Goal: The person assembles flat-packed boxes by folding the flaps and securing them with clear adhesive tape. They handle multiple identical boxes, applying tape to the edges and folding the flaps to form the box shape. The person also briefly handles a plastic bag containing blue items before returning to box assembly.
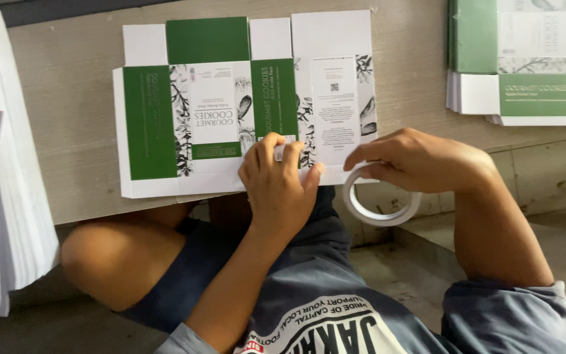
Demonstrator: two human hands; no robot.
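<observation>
A flat, unfolded carton blank [244, 105] lies printed side up on the pale wooden desk [73, 131], stretching away from both hands toward the far edge. It is a die-cut sheet of white card with several panels side by side: two solid dark green panels, a white panel with a label block framed by black botanical line drawings, and a further white panel with small print and a square code, also edged with leaf drawings. Short flaps stick out along its far side, one green and the others white, and a plain white strip runs along the near edge just under the hands. The left hand [280, 180] rests on that near strip, fingers curled and pressing down on the card, with the fingertips at the seam between a green panel and the printed white one. The right hand [414, 160] sits just beside it, closed on a roll of white tape [380, 200]; the ring hangs below the fingers over the desk's front edge, and the thumb and forefinger pinch its top close to the carton's near strip. Beyond the right hand, well apart, a stack of the same green-and-white blanks [525, 65] lies on the desk. To the outer side of the left hand, a tall pile of white sheets [1, 164] stands at the frame's edge.
</observation>
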